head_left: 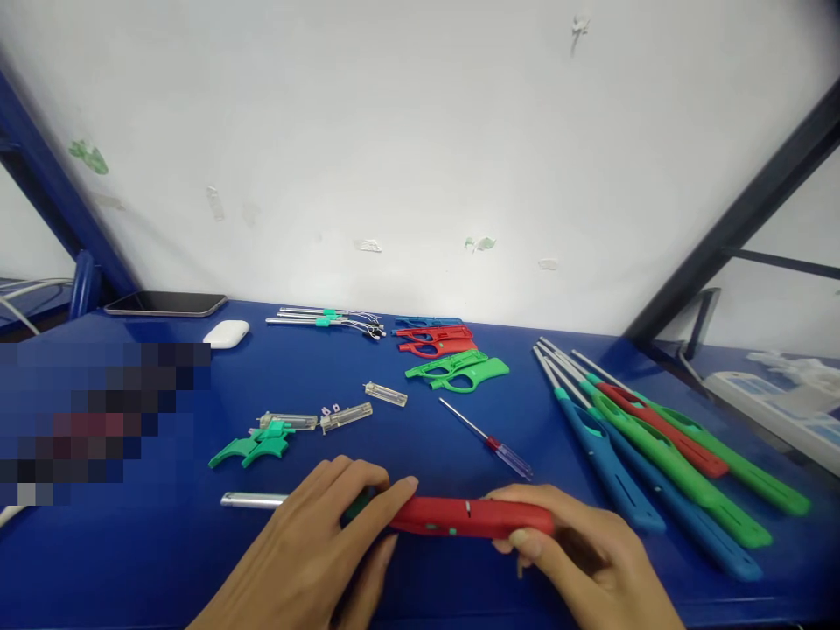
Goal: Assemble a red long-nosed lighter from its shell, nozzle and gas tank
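A red long-nosed gas lighter (476,518) lies crosswise between my two hands, low over the near part of the table. Its silver metal tube (253,500) points left, past my left hand (321,529). That hand is closed around the trigger end, where a bit of dark green shows between the fingers. My right hand (584,547) pinches the rounded handle end between thumb and fingers. Just beyond the lighter, a screwdriver (505,453) with a clear purple handle rests on the table. Green triggers (259,444) lie beyond my left hand.
Clear fuel tanks (347,416) sit mid-table. Behind are metal tubes with wires (328,320) and red (437,341), green (469,372) and blue housing halves. Several lighters (669,446) lie at right. A phone (167,304) and white case (227,334) are back left. A blue frame (59,184) borders the wall.
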Tool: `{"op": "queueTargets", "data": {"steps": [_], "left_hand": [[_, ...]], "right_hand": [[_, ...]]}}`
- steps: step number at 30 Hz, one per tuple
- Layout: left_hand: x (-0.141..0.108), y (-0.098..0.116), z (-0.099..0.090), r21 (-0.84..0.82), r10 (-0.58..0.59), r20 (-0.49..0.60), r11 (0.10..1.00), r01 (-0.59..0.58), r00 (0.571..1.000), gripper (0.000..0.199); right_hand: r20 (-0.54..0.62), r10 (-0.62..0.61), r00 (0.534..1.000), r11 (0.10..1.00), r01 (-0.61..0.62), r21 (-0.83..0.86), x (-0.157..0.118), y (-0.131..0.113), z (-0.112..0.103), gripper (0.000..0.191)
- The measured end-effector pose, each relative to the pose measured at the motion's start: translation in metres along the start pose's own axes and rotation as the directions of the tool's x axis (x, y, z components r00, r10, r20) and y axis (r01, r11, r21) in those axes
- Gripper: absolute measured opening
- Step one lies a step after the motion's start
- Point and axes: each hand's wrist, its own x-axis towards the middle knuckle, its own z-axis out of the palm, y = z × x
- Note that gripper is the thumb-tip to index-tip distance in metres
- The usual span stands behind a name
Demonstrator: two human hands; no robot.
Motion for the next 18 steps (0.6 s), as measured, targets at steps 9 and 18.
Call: {"op": "queueTargets", "data": {"steps": [9, 18], "left_hand": [[0.008, 0.006, 0.001, -0.101, -0.078, 0.071, 0.991, 0.085, 0.994, 0.025], [0.004, -0.069, -0.017, 0.129, -0.278, 0.052, 0.954, 0.270, 0.959, 0.029]], "right_hand": [[0.042, -0.327, 0.944, 0.887, 0.322, -0.330, 0.007, 0.014, 0.009, 0.021], [-0.080, -0.493, 0.866, 0.692, 0.335, -0.640, 0.022, 0.033, -0.007, 0.030]]}}
